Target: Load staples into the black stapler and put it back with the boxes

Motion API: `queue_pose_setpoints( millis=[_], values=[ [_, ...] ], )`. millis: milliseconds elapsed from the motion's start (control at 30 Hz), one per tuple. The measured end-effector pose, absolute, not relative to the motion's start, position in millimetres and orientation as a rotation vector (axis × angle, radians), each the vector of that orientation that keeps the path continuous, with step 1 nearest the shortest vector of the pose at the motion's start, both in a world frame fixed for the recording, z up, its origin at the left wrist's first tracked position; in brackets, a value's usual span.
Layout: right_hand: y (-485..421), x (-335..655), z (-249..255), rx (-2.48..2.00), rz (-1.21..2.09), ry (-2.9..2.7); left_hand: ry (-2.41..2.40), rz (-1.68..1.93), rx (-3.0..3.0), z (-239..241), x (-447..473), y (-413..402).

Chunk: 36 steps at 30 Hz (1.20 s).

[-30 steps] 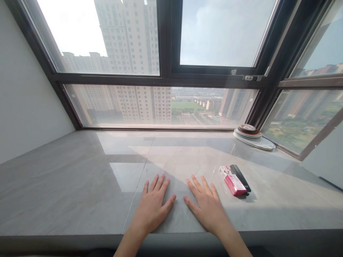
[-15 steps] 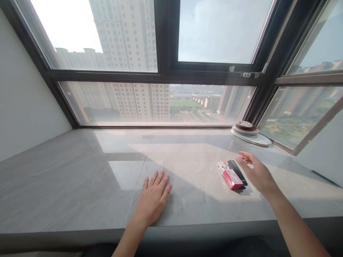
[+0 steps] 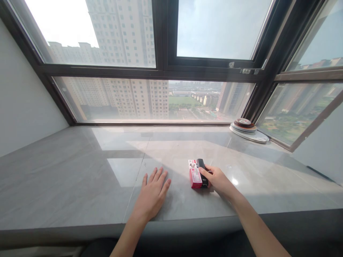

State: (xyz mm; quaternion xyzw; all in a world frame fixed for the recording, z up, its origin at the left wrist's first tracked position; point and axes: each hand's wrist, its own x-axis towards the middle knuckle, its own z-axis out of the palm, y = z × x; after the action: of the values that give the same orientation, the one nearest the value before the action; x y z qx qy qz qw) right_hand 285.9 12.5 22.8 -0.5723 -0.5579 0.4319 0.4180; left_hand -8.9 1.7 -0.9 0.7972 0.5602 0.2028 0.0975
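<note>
My right hand [image 3: 218, 178] is closed on a black stapler [image 3: 201, 164], its thumb across the top and the fingers at the right side. Pressed along the stapler's left side is a small red and white box [image 3: 195, 177] with printed pictures and a label. Both appear to rest on the grey marbled sill, though their undersides are hidden. Left of them, my left hand [image 3: 154, 194] lies flat, palm down, fingers spread and holding nothing.
A stack of plates [image 3: 249, 131] stands in the far right corner by the dark window frame [image 3: 160, 71]. A thin dark strip [image 3: 323, 175] lies along the right wall. The grey sill [image 3: 66, 185] ends at a front edge close to me.
My right hand has come down onto the stapler and closed on it. Stapler and box have moved left together and turned straighter. My left hand has stayed flat.
</note>
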Motion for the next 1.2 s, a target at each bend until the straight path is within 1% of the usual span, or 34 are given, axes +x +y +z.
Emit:
queue_pose_setpoints(
  millis=[133, 233, 300, 367, 467, 567, 733, 867, 1000, 1200],
  values=[
    [28, 198, 9, -1.4, 1.022, -1.441, 1.64, 0.861, 2.142, 2, -13, 5],
    [39, 155, 2, -1.442, 0.809, -1.488, 1.639, 1.129, 1.969, 8, -14, 7],
    [43, 148, 1, -1.473, 0.68, -1.521, 1.719, 1.22, 1.921, 13, -11, 6],
    [42, 156, 2, -1.497, 0.623, -1.541, 1.887, 1.206, 1.925, 17, -4, 4],
    [32, 184, 2, -1.496, 0.615, -1.537, 2.083, 1.052, 1.963, 21, 9, 3],
    [16, 210, 1, -1.506, 0.632, -1.485, 2.082, 0.997, 1.993, 22, 12, 4],
    [0, 221, 0, -1.556, 0.631, -1.415, 2.114, 1.092, 1.943, 22, -20, 26],
    [1, 219, 3, -1.548, 0.631, -1.416, 2.205, 1.001, 1.891, 23, -59, 60],
    [1, 219, 4, -1.525, 0.638, -1.401, 2.166, 0.941, 1.831, 25, -77, 79],
    [2, 219, 3, -1.515, 0.649, -1.381, 2.274, 1.076, 1.859, 19, -98, 43]
  ],
)
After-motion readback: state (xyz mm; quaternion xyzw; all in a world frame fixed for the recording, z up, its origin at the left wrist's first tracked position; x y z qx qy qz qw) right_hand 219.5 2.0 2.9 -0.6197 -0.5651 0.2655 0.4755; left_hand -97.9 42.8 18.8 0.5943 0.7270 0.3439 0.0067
